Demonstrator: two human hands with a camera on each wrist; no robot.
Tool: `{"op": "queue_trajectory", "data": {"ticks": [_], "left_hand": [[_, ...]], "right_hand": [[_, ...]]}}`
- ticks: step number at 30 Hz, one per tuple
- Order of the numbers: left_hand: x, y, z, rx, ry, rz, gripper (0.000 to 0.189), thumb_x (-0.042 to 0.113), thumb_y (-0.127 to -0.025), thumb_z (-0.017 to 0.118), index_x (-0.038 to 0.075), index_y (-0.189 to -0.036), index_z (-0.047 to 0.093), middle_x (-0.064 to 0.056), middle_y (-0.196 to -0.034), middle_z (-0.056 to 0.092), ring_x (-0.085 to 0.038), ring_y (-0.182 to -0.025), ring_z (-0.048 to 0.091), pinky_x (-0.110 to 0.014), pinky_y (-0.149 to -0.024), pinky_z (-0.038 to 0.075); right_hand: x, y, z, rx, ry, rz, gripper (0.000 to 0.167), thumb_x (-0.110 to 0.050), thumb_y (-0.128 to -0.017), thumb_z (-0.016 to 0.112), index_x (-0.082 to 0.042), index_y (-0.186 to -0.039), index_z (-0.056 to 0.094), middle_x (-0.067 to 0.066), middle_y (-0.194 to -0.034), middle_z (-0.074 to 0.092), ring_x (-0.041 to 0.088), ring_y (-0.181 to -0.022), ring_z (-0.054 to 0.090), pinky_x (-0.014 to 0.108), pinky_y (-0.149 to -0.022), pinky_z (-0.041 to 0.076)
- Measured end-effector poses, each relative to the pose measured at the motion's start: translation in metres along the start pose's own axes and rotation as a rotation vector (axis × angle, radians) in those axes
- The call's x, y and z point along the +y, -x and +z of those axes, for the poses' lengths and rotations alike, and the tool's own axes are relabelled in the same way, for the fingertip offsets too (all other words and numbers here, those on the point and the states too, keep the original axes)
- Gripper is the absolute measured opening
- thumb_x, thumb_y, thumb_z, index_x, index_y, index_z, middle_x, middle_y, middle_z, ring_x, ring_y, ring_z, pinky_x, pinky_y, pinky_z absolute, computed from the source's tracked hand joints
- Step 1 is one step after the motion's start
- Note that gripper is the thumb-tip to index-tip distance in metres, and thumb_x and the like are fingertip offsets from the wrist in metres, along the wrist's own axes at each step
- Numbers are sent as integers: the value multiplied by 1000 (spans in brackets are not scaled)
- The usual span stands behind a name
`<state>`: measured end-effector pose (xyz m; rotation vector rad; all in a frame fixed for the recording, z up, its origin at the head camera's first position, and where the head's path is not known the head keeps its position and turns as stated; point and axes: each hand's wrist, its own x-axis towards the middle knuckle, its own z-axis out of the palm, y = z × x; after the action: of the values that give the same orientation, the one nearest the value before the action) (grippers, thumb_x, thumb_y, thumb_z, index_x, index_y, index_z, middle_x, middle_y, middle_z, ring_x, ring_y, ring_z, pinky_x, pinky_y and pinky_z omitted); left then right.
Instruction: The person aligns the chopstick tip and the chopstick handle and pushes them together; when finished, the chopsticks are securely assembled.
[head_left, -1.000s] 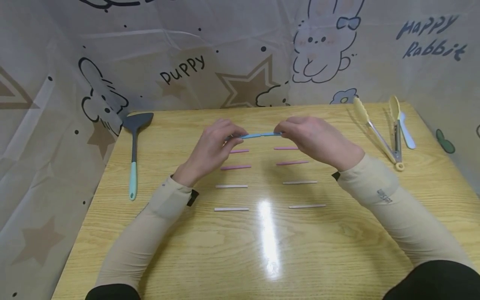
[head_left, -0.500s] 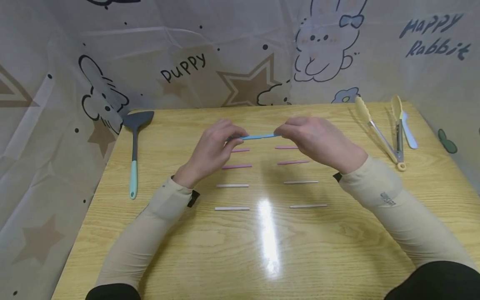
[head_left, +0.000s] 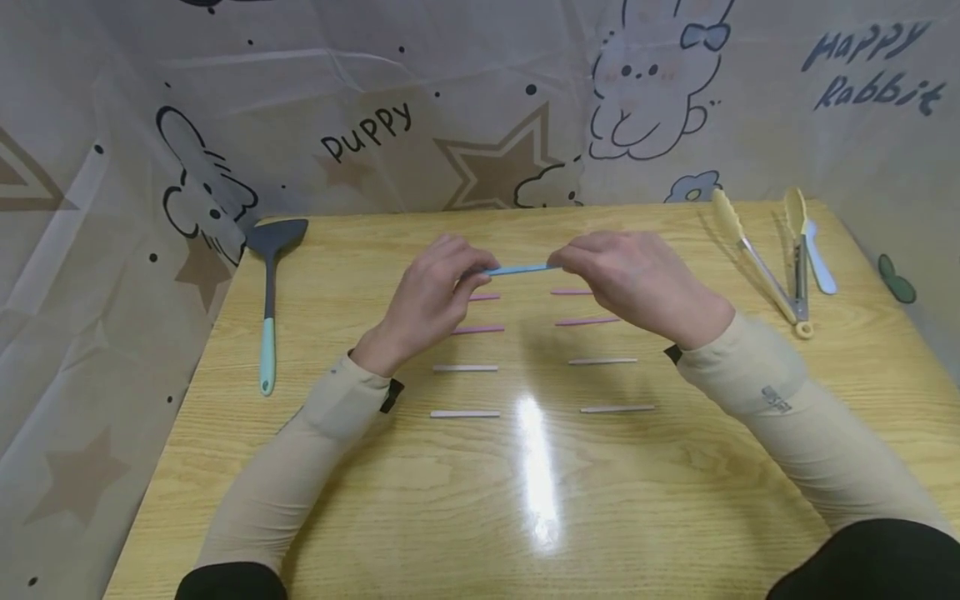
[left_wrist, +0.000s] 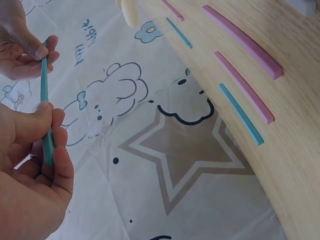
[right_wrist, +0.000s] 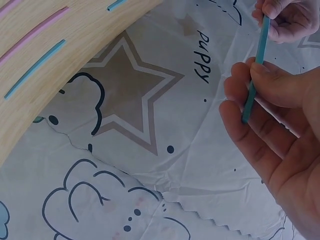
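Observation:
My left hand (head_left: 427, 292) and right hand (head_left: 637, 283) pinch a thin blue stick (head_left: 521, 269) from opposite ends, raised over the far part of the table. It runs level between the fingertips. Seen from the left wrist, the stick (left_wrist: 44, 85) passes between my left thumb and fingers, its near end on the fingers. The right wrist view has the other end of the stick (right_wrist: 248, 102) lying across my right fingers under the thumb. Below the hands lie pink sticks (head_left: 587, 322), and blue sticks (left_wrist: 241, 114) show on the table in the wrist views.
Pale sticks (head_left: 465, 414) lie nearer in two columns. At the left is a spatula (head_left: 268, 292) with a dark head and mint handle. Tongs (head_left: 772, 283) and a light-blue utensil (head_left: 821, 262) lie at the right. A printed cloth (head_left: 480, 100) stands behind the table.
One second ago a joint showed mid-span between two blue pieces end to end; now the span looks like one continuous stick. The hands stay nearly in place, still pinching.

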<state>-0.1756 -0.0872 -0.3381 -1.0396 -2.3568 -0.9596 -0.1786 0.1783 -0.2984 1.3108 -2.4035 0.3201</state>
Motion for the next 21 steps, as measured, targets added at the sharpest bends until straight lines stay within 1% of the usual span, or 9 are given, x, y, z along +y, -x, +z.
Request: {"op": "queue_trajectory", "data": {"ticks": [7, 13, 17, 21], "left_hand": [[1, -1, 3, 27, -7, 19, 10, -6, -89, 68, -3, -98, 71, -9, -88, 64, -20, -81, 52, -30, -67, 44], [2, 0, 9, 73, 5, 38, 9, -8, -88, 69, -5, -96, 71, -9, -85, 61, -21, -78, 50, -30, -67, 42], [3, 1, 11, 94, 15, 38, 9, -8, -88, 68, -5, -95, 71, -9, -84, 60, -21, -77, 50, -30, -66, 41], [3, 1, 14, 130, 8, 35, 8, -9, -87, 69, -5, -94, 71, -9, -83, 60, -21, -77, 50, -29, -66, 41]], "right_hand": [[0, 1, 1, 39, -1, -16, 37, 22, -79, 61, -4, -105, 72, 8, -93, 72, 26, -75, 69, 38, -49, 52], [-1, 2, 2, 57, 22, -17, 41, 24, -77, 58, -3, -105, 71, 9, -93, 72, 26, -75, 69, 36, -47, 51], [-1, 1, 4, 72, 48, -31, 43, 26, -75, 56, -1, -104, 71, 10, -91, 72, 26, -73, 69, 34, -46, 50], [-2, 1, 7, 91, 64, -37, 44, 28, -73, 53, 0, -103, 70, 11, -88, 71, 26, -70, 68, 33, -42, 47]]}}
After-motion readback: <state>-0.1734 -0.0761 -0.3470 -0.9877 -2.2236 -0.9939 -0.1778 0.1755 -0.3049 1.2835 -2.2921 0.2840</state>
